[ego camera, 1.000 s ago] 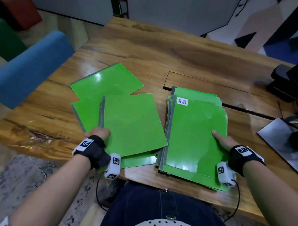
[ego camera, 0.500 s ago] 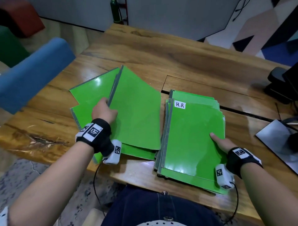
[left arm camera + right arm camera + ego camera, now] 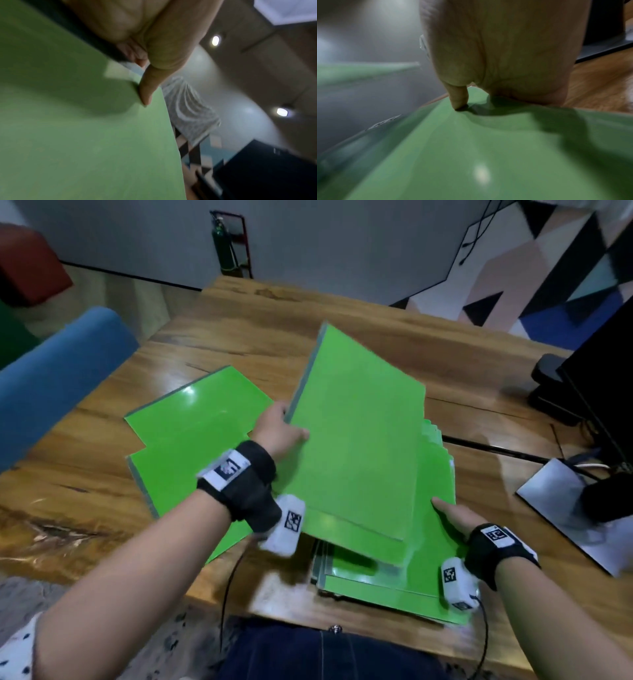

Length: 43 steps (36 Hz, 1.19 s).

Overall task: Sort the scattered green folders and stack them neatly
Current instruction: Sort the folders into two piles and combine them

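Observation:
My left hand point(image 3: 279, 429) grips a green folder point(image 3: 356, 440) by its left edge, thumb on top, and holds it tilted in the air over the stack of green folders point(image 3: 435, 542) on the right. In the left wrist view my thumb presses the folder's point(image 3: 85, 121) top face. My right hand point(image 3: 452, 517) holds the stack's right edge, thumb on the top folder point(image 3: 488, 155) and fingers hidden under it. Two more green folders point(image 3: 191, 433) lie overlapped on the table at the left.
The wooden table point(image 3: 342, 337) has a dark slot behind the stack. A monitor with its grey base plate point(image 3: 561, 508) stands at the right. A blue chair point(image 3: 51, 381) is beside the table's left edge. My lap is at the near edge.
My left hand has lifted one folder from the left pile and carried it rightward, up over the stack. The right hand has stayed on the stack's edge.

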Tool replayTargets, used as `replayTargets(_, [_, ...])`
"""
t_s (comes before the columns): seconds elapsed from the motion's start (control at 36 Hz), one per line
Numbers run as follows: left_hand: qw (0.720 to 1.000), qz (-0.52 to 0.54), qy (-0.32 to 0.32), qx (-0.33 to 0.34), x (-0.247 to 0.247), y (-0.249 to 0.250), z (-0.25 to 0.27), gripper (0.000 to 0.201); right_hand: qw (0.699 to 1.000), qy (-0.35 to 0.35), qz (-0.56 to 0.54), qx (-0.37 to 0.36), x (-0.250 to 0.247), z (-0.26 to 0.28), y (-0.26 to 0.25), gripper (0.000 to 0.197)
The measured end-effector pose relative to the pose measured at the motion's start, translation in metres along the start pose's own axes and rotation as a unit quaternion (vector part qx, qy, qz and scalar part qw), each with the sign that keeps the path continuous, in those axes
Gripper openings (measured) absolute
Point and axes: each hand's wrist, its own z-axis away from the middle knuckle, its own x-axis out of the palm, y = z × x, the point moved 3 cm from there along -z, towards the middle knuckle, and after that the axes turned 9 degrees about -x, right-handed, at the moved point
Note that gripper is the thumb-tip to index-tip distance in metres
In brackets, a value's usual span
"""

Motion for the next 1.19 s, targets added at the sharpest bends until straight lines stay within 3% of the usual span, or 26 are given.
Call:
replayTargets(0.08, [0.997, -0.058, -0.038, -0.042, 0.035, -0.032, 0.004, 0.046, 1.000, 0.003, -0.003, 0.004, 0.002, 0.012, -0.009, 0.074])
replayTargets(0.19, [0.988, -0.099, -0.067, -0.095, 0.048, -0.061, 0.002, 0.046, 1.000, 0.008, 0.000, 0.015, 0.004, 0.016, -0.012, 0.073])
replayTargets(0.36, [0.981, -0.125, -0.079, -0.122, 0.035, -0.092, 0.000, 0.050, 1.000, 0.007, -0.013, 0.018, 0.005, 0.022, -0.017, 0.071])
replayTargets(0.53, [0.980, -0.122, -0.108, -0.116, 0.055, -0.108, 0.013, 0.058, 0.999, 0.007, -0.035, 0.017, 0.005, 0.025, -0.016, 0.072])
replayTargets(0.61, [0.975, -0.134, -0.132, -0.114, 0.070, -0.101, 0.020, 0.063, 0.999, 0.005, -0.041, 0.001, 0.003, 0.014, -0.008, 0.082])
replayTargets(0.69, [0.966, -0.164, -0.162, -0.116, 0.086, -0.095, 0.030, 0.061, 0.998, -0.011, -0.055, 0.006, 0.002, 0.001, 0.004, 0.122])
replayTargets(0.78, [0.957, -0.208, -0.175, -0.104, 0.101, -0.088, 0.041, 0.059, 0.998, -0.007, -0.056, -0.003, 0.006, 0.023, -0.011, 0.118])
replayTargets(0.89, [0.941, -0.213, -0.233, -0.122, 0.122, -0.086, 0.043, 0.079, 0.999, 0.002, -0.037, 0.002, 0.008, 0.031, -0.017, 0.135])
replayTargets(0.97, [0.938, -0.199, -0.242, -0.146, 0.123, -0.085, 0.033, 0.086, 0.999, 0.018, -0.025, 0.013, 0.010, 0.033, -0.024, 0.144])
replayTargets(1.08, [0.950, -0.162, -0.223, -0.143, 0.116, -0.087, 0.017, 0.088, 0.999, 0.039, -0.027, 0.025, 0.020, 0.035, -0.032, 0.119])
replayTargets(1.19, [0.960, -0.110, -0.212, -0.147, 0.099, -0.093, -0.005, 0.089, 0.998, 0.045, -0.040, 0.016, 0.039, 0.036, -0.053, 0.108])
